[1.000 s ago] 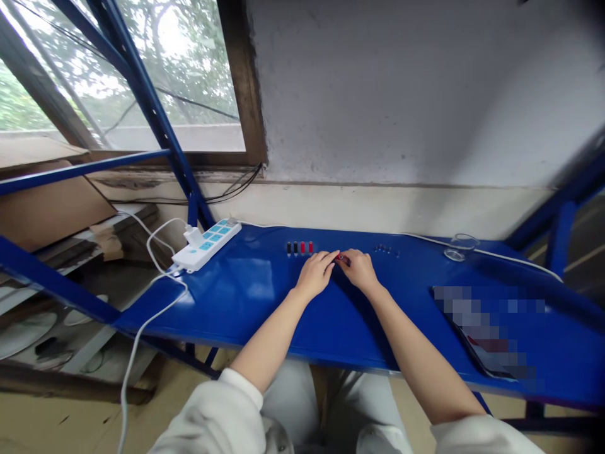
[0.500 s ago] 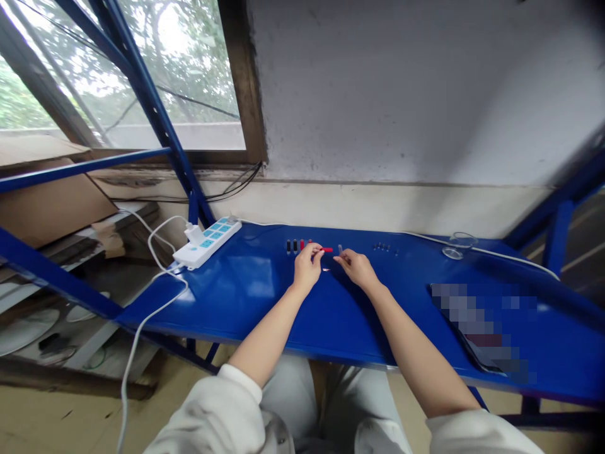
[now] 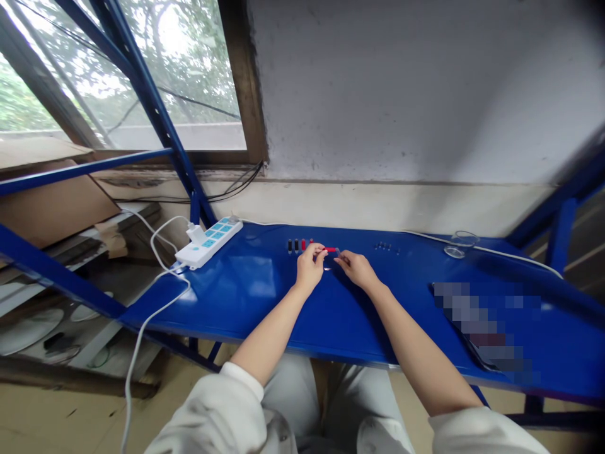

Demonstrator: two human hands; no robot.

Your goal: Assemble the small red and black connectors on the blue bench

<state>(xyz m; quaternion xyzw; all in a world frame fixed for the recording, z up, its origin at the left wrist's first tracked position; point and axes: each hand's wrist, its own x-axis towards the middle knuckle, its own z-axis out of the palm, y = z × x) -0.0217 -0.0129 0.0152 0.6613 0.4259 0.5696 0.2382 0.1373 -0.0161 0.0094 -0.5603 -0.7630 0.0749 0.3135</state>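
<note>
My left hand (image 3: 310, 270) is closed in a pinch on a small red rod-like piece (image 3: 331, 250), which points right. My right hand (image 3: 358, 267) pinches a small clear piece (image 3: 337, 253) at the right end of the red one; they look in contact, though whether they are joined I cannot tell. Just beyond my left hand, black cylinders (image 3: 290, 245) and red cylinders (image 3: 303, 244) stand in a short row. Below the hands, a small shiny bit (image 3: 327, 269) lies on the blue table (image 3: 331, 309).
Several tiny clear pieces (image 3: 383, 246) lie right of my hands. Farther right are a clear round item (image 3: 454, 251) and a dark flat package (image 3: 477, 334), partly blurred out. A white power strip (image 3: 210, 241) with cables sits at the left, beside the blue frame (image 3: 182, 167).
The clear piece in my right hand has tilted and come against the right end of the red piece. Before, a gap lay between them. My left hand keeps its hold.
</note>
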